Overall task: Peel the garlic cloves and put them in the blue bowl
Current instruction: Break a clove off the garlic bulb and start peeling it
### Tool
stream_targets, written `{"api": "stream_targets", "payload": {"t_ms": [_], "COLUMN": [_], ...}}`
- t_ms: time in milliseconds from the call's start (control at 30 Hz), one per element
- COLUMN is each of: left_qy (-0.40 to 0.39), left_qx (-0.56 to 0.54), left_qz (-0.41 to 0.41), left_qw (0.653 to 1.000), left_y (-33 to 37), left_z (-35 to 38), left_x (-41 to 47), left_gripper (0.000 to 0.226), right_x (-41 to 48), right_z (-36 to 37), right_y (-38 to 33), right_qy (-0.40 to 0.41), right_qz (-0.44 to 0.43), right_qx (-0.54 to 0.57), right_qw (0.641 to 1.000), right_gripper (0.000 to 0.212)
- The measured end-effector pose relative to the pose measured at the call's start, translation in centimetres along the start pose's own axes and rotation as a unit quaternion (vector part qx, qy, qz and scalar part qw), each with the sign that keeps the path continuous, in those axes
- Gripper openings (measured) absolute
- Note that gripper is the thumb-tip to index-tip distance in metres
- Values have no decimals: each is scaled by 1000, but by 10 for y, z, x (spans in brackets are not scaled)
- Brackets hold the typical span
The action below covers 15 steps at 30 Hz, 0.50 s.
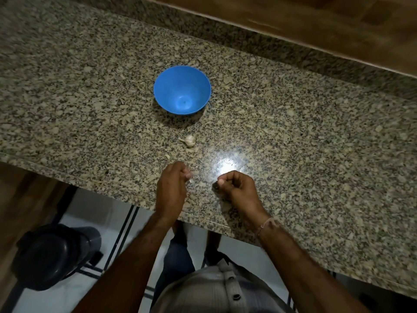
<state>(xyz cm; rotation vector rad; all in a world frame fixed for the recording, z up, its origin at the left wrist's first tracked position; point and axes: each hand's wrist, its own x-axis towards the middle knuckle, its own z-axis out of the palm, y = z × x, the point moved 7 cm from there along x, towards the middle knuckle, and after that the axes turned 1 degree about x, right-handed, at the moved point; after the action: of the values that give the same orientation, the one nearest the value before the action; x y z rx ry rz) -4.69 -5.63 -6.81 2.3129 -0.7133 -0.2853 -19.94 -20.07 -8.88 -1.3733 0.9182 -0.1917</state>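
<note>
A blue bowl (182, 89) stands empty on the speckled granite counter (293, 136). Nearer to me lies a piece of a garlic bulb (189, 140) in its white skin. A small loose clove or peel bit (167, 156) lies just in front of it. My left hand (171, 188) hovers over the counter's near edge with curled fingers that pinch a small pale clove, blurred and mostly hidden. My right hand (237, 188) is beside it, fingers curled and thumb against forefinger; what it pinches is too small to tell.
The counter's front edge (112, 188) runs diagonally under my wrists. A raised granite ledge and wooden wall (316, 30) bound the far side. A dark round bin (54, 254) stands on the floor at lower left.
</note>
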Motion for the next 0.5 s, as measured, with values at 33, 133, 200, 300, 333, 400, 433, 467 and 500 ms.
{"api": "stream_targets", "payload": {"t_ms": [33, 133, 200, 300, 333, 400, 433, 467, 500], "left_qy": [20, 61, 60, 36, 26, 11, 7, 6, 9], "left_qx": [-10, -19, -21, -4, 0, 11, 15, 19, 26], "left_qz": [-17, -69, -80, -61, -57, -56, -58, -65, -75], "left_qw": [1000, 996, 995, 997, 998, 998, 998, 998, 997], "left_y": [-6, -25, -32, -31, -29, -29, -30, -30, -31], "left_z": [-3, -11, -12, -9, -8, -7, -6, -5, -5], "left_x": [-1, -3, -2, -1, -2, -3, -4, -4, -3], "left_gripper": [23, 14, 14, 19, 19, 24, 27, 27, 25], "right_x": [-1, -2, -2, -2, -3, -4, -4, -4, -4], "right_z": [0, 0, 1, 0, 0, -1, -1, -2, -2], "right_y": [-1, -3, -3, 0, 2, 5, 7, 8, 9], "right_qy": [-2, -3, -5, -5, -4, -4, -4, -4, -4], "right_qz": [1, -4, -4, -5, -5, -3, -1, -2, -1], "right_qx": [2, 5, 9, 9, 7, 6, 6, 3, 2], "right_qw": [1000, 1000, 1000, 1000, 1000, 1000, 1000, 1000, 1000], "right_gripper": [7, 7, 6, 6, 6, 6, 5, 4, 4]}}
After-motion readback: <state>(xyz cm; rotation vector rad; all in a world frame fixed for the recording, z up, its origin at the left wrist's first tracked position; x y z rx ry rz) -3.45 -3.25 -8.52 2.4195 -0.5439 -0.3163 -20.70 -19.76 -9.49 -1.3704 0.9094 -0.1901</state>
